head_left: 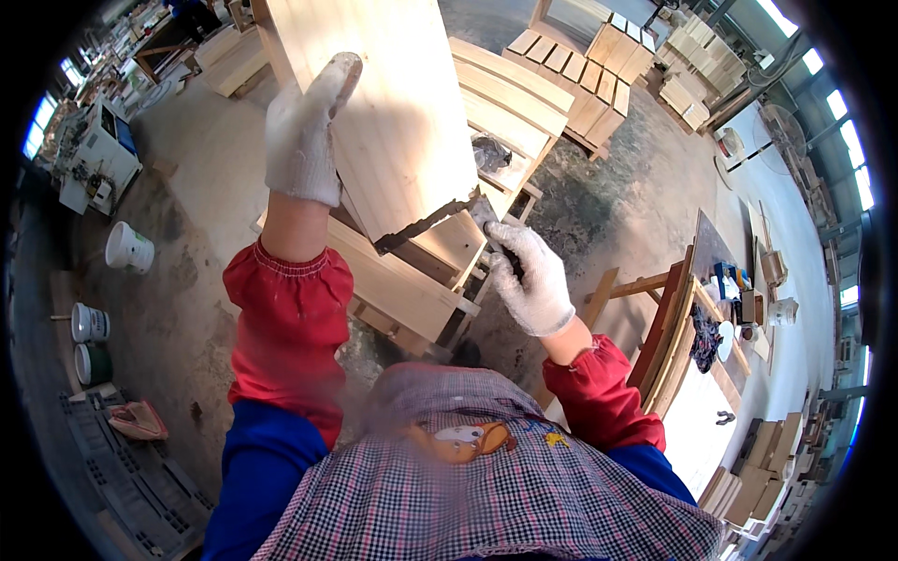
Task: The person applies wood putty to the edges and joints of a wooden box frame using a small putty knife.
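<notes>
While the gloved left hand (301, 131) lies flat, steadying the pale wooden panel (393, 112) at upper centre, the right hand (528, 276) clenches a scraper (482, 213) at its lower edge; firm bracing and even strokes seem wise.

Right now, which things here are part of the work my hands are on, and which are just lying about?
In hand:
- left hand, gloved, flat on the pale wooden panel
- right hand, gloved, gripping a scraper-like tool at the panel's lower edge
- wooden frame under the panel

Lying about:
- white bucket
- two paint cans
- stacked boards
- white machine
</notes>
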`<state>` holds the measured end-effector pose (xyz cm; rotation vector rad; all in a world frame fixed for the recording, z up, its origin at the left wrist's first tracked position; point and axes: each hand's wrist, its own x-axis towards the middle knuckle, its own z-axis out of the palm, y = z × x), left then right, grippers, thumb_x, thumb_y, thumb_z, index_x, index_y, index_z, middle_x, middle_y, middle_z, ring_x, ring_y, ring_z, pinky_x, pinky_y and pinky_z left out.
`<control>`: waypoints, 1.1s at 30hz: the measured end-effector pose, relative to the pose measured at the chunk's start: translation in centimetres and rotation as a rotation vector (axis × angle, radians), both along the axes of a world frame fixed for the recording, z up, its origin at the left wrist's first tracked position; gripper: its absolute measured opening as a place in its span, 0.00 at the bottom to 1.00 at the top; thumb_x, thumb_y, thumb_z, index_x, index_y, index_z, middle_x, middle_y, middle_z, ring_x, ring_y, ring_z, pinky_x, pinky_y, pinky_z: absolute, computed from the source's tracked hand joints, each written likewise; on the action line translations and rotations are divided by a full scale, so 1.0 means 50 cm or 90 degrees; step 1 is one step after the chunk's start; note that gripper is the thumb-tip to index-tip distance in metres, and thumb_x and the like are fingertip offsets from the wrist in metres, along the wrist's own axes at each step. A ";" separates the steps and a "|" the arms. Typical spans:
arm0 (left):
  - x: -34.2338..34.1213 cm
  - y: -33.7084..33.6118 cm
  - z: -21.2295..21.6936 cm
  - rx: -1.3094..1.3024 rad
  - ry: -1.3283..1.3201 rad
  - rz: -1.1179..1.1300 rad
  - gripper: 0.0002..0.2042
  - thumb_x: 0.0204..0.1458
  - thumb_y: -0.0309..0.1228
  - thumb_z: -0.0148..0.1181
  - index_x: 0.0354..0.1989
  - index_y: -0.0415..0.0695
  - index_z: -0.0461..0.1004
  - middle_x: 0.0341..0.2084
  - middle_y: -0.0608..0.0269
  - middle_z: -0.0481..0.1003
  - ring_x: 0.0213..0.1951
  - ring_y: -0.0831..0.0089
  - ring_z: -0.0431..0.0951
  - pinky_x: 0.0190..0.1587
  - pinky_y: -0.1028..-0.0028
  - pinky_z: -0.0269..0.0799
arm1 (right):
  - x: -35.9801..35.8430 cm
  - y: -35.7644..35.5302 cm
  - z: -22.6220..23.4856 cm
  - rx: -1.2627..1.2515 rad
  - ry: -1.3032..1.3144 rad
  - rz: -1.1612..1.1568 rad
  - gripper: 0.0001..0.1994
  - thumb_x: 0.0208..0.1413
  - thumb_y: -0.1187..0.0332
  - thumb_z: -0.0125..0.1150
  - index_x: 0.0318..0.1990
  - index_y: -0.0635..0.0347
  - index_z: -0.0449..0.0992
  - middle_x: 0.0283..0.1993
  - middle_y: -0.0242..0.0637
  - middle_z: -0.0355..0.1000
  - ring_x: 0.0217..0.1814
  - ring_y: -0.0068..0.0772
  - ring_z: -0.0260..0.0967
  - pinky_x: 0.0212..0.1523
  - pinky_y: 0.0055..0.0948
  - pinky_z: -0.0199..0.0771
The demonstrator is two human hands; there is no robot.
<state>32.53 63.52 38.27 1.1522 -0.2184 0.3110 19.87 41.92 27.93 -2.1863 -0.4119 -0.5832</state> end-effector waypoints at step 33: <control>0.003 0.004 -0.008 0.011 -0.033 -0.021 0.17 0.51 0.34 0.57 0.42 0.32 0.73 0.40 0.60 0.76 0.44 0.76 0.76 0.49 0.81 0.69 | -0.015 0.078 -0.039 0.019 -0.022 0.053 0.18 0.46 0.80 0.57 0.47 0.60 0.72 0.34 0.44 0.70 0.28 0.43 0.71 0.29 0.30 0.72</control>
